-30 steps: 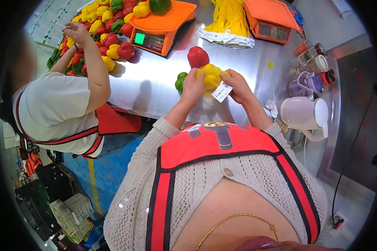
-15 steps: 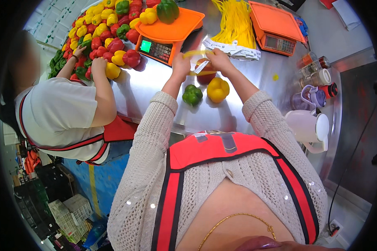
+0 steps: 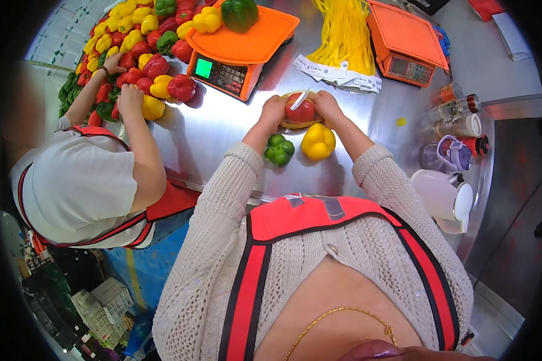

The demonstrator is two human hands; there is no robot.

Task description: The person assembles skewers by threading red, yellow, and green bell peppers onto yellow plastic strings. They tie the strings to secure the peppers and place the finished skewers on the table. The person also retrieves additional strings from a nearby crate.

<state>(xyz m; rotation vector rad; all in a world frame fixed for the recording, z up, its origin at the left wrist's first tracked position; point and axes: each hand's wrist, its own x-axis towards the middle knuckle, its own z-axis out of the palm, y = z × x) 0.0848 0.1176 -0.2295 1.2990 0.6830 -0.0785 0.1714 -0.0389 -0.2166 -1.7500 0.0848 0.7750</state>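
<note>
Steel counter (image 3: 223, 129): both hands now at a red pepper (image 3: 301, 112).
Left hand (image 3: 273, 112) and right hand (image 3: 327, 103) have left the yellow pepper (image 3: 318, 141), clasping the red one with a white label (image 3: 300, 99).

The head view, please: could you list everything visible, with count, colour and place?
red pepper: one, between both hands
yellow pepper: one, near table edge
green pepper: one, beside the yellow
scales: two, orange, far side
pepper pile: many, mixed colours, far left
yellow strips: bundle, between scales
jug: one, white, right
co-worker: one, white top, left
left hand, right hand: on red pepper
</note>
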